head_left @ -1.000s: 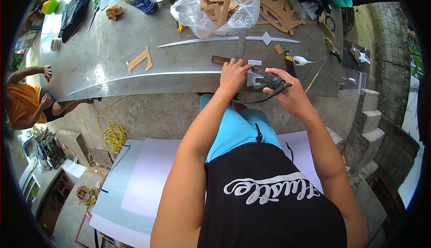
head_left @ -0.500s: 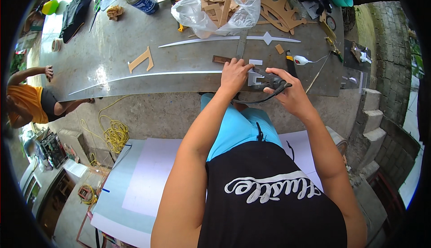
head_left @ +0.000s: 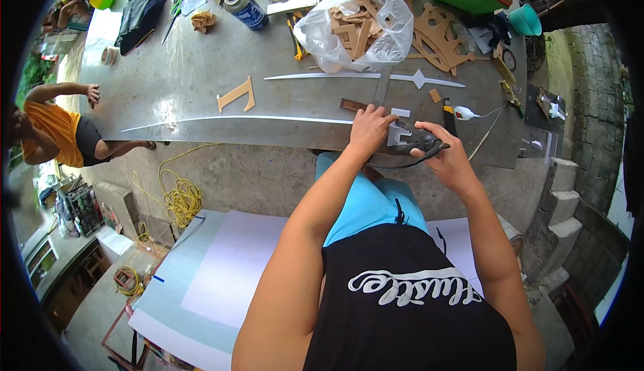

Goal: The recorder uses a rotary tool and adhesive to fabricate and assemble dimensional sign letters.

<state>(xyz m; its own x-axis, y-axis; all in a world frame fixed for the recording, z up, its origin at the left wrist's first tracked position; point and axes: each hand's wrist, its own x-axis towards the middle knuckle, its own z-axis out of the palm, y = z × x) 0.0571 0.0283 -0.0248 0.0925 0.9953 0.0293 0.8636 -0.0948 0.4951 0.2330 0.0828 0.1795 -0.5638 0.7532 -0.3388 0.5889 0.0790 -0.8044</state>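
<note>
At the table's near edge, my left hand (head_left: 372,129) bends its fingers down, with the fingertips at the left side of a small white cut-out piece (head_left: 398,135). My right hand (head_left: 446,156) is closed around a black corded hand tool (head_left: 406,144), thumb and forefinger on either side. The tool lies against the white piece and partly hides it; its exact kind is unclear. A long thin white tapered strip (head_left: 268,119) runs leftward from my left hand. Just beyond my fingers are a small white rectangle (head_left: 400,113) and a brown block (head_left: 353,105).
A plastic bag of brown cut-outs (head_left: 355,29), a second white strip (head_left: 335,76), a tan letter-shaped piece (head_left: 236,94) and a white bottle (head_left: 464,113) lie on the metal table (head_left: 221,56). Another person (head_left: 57,126) stands at the left end. Yellow cord (head_left: 182,200) lies coiled behind.
The whole view has shifted, so the table and its things sit further right and lower. Both hands keep nearly the same pose at the white piece.
</note>
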